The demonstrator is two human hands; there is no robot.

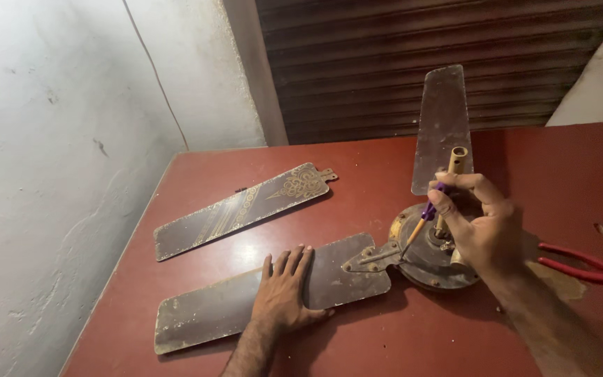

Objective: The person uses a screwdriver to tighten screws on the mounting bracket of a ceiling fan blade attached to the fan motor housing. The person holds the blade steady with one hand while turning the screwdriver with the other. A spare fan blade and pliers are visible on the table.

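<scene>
Right hand (479, 230) — grip closed on screwdriver (421, 222) at fan hub (430, 255) — left hand (284, 290) flat on blade (273, 290).

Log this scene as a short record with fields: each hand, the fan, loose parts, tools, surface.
left hand: flat on attached blade
right hand: holds screwdriver, tip at blade bracket
fan motor: on table, rod upright, two blades attached
loose blade: lies apart, near wall
pliers: red handles, right of motor
table: red-brown
</scene>
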